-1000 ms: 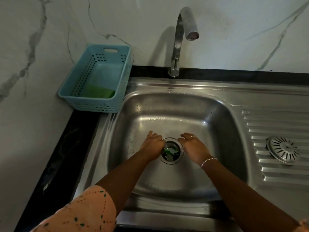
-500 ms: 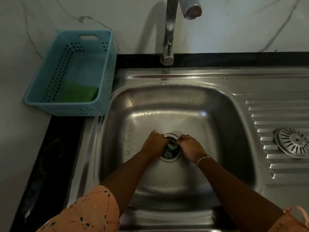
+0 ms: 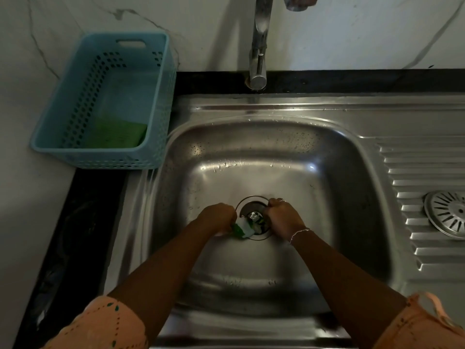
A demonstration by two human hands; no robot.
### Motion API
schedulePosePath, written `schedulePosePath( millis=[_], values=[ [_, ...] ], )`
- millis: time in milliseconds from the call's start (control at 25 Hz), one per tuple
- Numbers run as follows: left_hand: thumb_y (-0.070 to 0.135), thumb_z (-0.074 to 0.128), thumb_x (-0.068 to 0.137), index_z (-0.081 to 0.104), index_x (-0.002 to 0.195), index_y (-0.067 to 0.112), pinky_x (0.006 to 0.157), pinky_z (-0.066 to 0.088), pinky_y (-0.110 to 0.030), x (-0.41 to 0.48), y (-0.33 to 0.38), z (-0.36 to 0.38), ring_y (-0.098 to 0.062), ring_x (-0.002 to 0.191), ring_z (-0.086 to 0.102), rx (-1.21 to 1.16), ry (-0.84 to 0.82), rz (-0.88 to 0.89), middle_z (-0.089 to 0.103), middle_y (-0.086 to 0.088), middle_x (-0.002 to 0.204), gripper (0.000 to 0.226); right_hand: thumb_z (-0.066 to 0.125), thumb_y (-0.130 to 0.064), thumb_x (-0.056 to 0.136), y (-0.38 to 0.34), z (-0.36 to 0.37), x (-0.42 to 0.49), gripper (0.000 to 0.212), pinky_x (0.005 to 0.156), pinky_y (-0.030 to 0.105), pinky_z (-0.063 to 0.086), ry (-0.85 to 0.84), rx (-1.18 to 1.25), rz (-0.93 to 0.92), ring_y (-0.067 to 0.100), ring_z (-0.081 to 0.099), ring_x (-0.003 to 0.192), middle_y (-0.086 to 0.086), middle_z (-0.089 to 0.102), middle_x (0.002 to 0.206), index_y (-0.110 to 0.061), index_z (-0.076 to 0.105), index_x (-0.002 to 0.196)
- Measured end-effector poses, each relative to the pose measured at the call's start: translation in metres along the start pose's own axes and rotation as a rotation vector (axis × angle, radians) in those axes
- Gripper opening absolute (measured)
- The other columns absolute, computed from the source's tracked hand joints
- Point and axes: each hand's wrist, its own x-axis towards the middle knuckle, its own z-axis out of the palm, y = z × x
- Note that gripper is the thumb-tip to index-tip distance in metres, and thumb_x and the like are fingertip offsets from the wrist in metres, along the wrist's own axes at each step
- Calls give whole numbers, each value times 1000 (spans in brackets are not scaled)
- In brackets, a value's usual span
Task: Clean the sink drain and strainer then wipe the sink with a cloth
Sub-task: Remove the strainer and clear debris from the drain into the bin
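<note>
— Head view: how does the drain look?
— Open at the steel sink bottom, green-white scraps at its rim. Left hand pinches them; right hand is fisted at the rim.
— Around?
— Strainer on the drainboard, blue basket holding a green scrubber, tap behind.

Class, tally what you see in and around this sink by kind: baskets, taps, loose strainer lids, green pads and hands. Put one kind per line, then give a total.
Blue basket: 1
Tap: 1
Strainer lid on the drainboard: 1
Green pad in the basket: 1
Hands, left hand and right hand: 2
Total: 6
</note>
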Motion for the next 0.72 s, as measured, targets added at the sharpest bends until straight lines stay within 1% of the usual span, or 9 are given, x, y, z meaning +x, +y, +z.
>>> schedulePosePath(
  millis=[120,280,360,440,520,640,720],
  values=[
    [15,62,82,65,104,6,79,48,-32,2,1,6,-28,99,61,57,-13,1,63,-14,111,24,50,-20,89,-2,3,3,35,93,37,45,-3,-56,-32,32,52,111,12,55,121,-11,58,122],
    [18,62,83,59,109,5,86,47,-38,5,3,9,-30,109,53,102,67,42,55,-15,117,29,44,-17,92,-2,8,6,36,94,37,42,-25,-84,-30,32,49,114,11,55,123,-10,54,125],
    [20,62,82,53,115,8,91,43,-41,8,5,9,-31,114,47,89,111,70,51,-14,120,36,44,-17,91,-1,9,5,37,93,37,43,-13,-76,-24,32,50,113,11,56,121,-11,52,126],
    [21,64,80,43,126,11,97,38,-44,12,7,10,-31,120,42,78,125,81,46,-14,127,51,44,-16,91,0,9,5,39,92,38,43,-2,-59,-23,32,51,112,12,58,120,-13,50,129],
    [20,64,80,34,134,16,100,34,-47,18,9,10,-31,123,38,144,131,90,43,-14,132,62,44,-15,91,1,10,6,40,92,39,44,6,-57,-29,33,52,111,12,59,119,-14,49,130],
    [20,61,82,28,140,25,101,31,-49,26,13,9,-31,125,35,242,153,121,40,-13,134,67,42,-18,92,1,10,7,39,92,38,44,21,-64,-32,32,53,110,11,60,116,-16,48,131],
    [20,60,83,29,140,29,100,30,-50,30,15,8,-31,124,35,293,172,149,40,-13,133,66,41,-18,92,1,10,8,40,91,37,44,28,-67,-31,32,53,109,11,60,114,-19,46,131]
  ],
)
